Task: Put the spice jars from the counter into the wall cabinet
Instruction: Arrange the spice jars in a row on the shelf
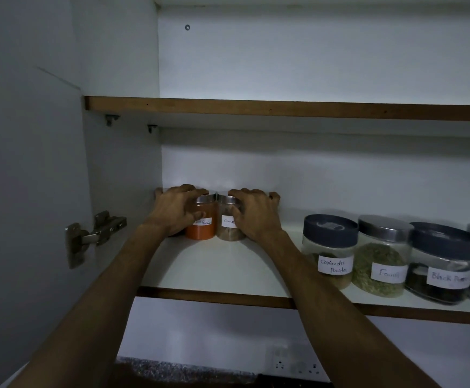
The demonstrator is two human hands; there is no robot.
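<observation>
- Head view: the open wall cabinet is seen from below, with an upper shelf and a lower shelf, both edged in brown wood.
- Two small spice jars are stood upright on the lower shelf, towards its back left, side by side and touching or nearly so.
- The orange-powder jar is gripped by the left hand; the fingers are curled round its left side and over its metal lid, and part of a white label is hidden by the thumb.
- The brown-spice jar is gripped by the right hand; the fingers are wrapped round its right side and lid, and only the start of its label, "Cinna", can be read.
- Both forearms are reached up into the cabinet from below the frame.
- Further right on the same shelf, well apart from the two held jars, a row of larger jars is stood near the front edge: a jar labelled Coriander Powder, a jar labelled Fennel, and a jar labelled Black Pepper, each just beside the next.
- A further jar at the far right edge is cut off and cannot be identified.
- A metal door hinge is fixed to the cabinet's left side panel.
- Below the cabinet, a wall socket and a strip of speckled counter are seen dimly.
</observation>
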